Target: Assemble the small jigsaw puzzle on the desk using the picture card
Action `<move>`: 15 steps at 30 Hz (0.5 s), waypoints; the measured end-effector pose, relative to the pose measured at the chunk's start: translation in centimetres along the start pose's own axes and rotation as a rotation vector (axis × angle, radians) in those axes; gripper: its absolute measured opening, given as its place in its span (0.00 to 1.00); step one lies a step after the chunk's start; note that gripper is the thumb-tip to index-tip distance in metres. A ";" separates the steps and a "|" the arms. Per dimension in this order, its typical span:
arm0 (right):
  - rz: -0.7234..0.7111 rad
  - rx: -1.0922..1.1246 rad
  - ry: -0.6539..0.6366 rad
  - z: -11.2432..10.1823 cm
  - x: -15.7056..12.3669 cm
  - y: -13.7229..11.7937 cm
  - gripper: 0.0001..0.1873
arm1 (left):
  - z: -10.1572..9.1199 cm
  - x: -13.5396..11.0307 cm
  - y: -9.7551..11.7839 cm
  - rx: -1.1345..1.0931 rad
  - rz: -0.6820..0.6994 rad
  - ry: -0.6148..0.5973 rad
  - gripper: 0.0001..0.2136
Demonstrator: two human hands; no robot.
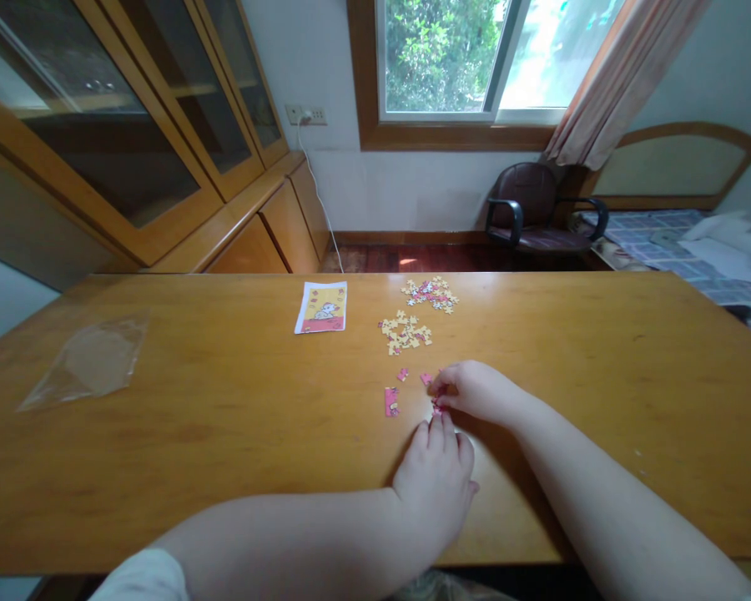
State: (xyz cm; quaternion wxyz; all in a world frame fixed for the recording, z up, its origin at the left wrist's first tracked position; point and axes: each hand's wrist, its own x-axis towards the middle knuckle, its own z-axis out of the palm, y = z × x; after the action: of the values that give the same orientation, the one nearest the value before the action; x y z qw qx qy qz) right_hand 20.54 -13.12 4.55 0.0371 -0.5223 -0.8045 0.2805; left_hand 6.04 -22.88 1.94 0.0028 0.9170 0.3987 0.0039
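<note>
My left hand (435,472) lies on the wooden table with its fingers stretched forward, fingertips at the edge of some pink puzzle pieces (437,409). Just beyond it, my right hand (476,391) is closed in a pinch over the same pink pieces; its fingers partly hide them. A joined strip of pink puzzle pieces (391,402) lies to the left of the hands. Loose pink pieces sit nearby, one puzzle piece (403,375) above the strip and another puzzle piece (425,379) beside my right fingertips.
A pile of yellow puzzle pieces (406,334) and a mixed pink and yellow pile (431,294) lie farther back. A picture card (322,307) with a white duck-like figure is left of them. A clear plastic bag (93,359) lies at the table's left. Beyond stands an office chair (529,209).
</note>
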 end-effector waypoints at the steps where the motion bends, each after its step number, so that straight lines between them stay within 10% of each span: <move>1: 0.004 -0.017 0.004 0.0 -0.1 -0.2 0.11 | 0.0 0.0 0.0 0.002 0.001 0.001 0.26; 15: -0.002 -0.083 0.014 0.0 -0.2 -0.4 0.10 | 0.1 0.0 0.0 0.022 0.009 0.019 0.26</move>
State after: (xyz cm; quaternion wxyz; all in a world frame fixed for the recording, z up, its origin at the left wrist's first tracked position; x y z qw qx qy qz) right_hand 20.31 -13.44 4.83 0.0212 -0.5246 -0.8156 0.2431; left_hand 5.99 -22.90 1.88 -0.0113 0.9186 0.3949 0.0083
